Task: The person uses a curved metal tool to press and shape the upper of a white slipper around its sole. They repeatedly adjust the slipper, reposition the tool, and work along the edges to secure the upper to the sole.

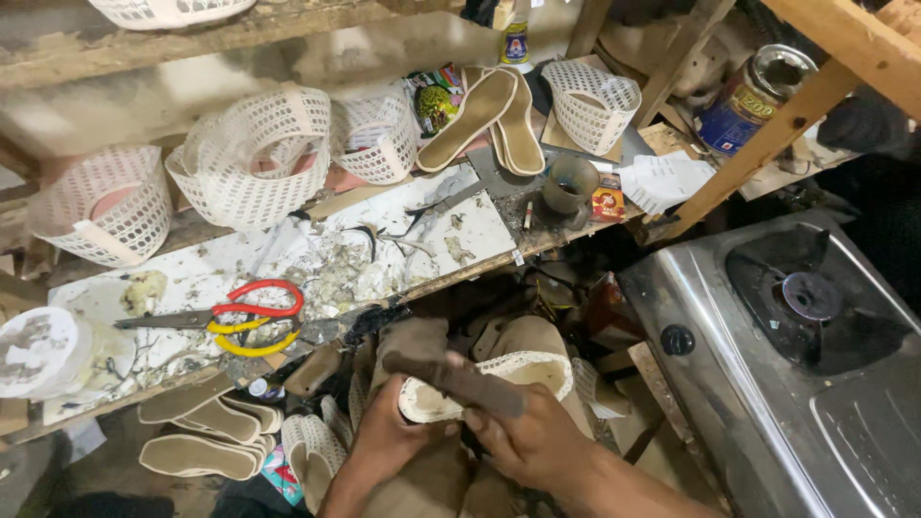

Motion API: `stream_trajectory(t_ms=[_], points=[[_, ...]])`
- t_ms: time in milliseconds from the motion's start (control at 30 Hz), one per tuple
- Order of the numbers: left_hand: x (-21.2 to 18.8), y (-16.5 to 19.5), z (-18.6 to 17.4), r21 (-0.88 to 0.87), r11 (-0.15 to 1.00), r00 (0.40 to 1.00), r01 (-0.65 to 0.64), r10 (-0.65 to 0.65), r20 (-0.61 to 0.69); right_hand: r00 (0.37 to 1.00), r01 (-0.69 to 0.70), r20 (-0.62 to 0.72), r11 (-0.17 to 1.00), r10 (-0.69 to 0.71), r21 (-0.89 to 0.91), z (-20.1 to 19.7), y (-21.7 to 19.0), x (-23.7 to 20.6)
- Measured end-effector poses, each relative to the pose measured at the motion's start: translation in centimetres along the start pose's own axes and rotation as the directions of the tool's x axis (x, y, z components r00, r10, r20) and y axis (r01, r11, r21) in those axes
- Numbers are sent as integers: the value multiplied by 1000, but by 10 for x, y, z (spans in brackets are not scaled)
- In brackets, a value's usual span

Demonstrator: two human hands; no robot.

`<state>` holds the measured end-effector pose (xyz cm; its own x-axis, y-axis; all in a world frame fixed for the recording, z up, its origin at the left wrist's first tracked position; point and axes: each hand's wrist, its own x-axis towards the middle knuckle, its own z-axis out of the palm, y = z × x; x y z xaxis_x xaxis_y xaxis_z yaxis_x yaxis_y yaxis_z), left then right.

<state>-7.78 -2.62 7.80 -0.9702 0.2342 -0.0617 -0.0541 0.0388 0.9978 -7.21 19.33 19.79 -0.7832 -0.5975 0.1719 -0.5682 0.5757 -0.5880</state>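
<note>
Down low in front of the counter (288, 259), two hands work on a shoe (484, 384). The shoe is white with a net-like top and sits over the person's lap. The left hand (384, 436) is closed around the shoe from below and holds it up. The right hand (532, 441) is closed around a dark, flat tool (456, 379) that lies across the top of the shoe and touches it.

On the counter, just above the hands, lie scissors (230, 312) with red and yellow handles. Bits of dried glue and scraps are spread near them. A white tub (38, 350) sits at the left end. Behind the scissors stand white net shoe tops (254, 158) in a row. Two tan soles (494, 120) lean near the back. A small grey cup (568, 187) stands on the right part of the counter. More tan soles (206, 432) lie on the floor to the left of the hands. A steel gas stove (796, 355) sits to the right, well apart from the shoe.
</note>
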Motion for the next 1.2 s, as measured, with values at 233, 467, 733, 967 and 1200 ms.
stream_trajectory(t_ms=[233, 467, 733, 967, 1200], points=[[-8, -3, -1, 114, 993, 999, 12, -8, -38, 995, -61, -71, 997, 63, 37, -11, -3, 8], [-4, 4, 1, 258, 962, 992, 92, -67, -105, 983, -52, -158, 973, 89, 224, -17, -12, 40], [-8, 10, 1, 230, 964, 989, 130, -109, -100, 980, -128, 159, 991, 122, 31, -32, -8, 83], [-10, 2, -3, 198, 970, 986, 139, -117, -120, 968, -192, 172, 980, 181, 49, -25, -1, 69], [-10, -8, -3, 323, 932, 984, 166, -137, -112, 874, -462, 265, 866, 407, 193, -28, 22, 66]])
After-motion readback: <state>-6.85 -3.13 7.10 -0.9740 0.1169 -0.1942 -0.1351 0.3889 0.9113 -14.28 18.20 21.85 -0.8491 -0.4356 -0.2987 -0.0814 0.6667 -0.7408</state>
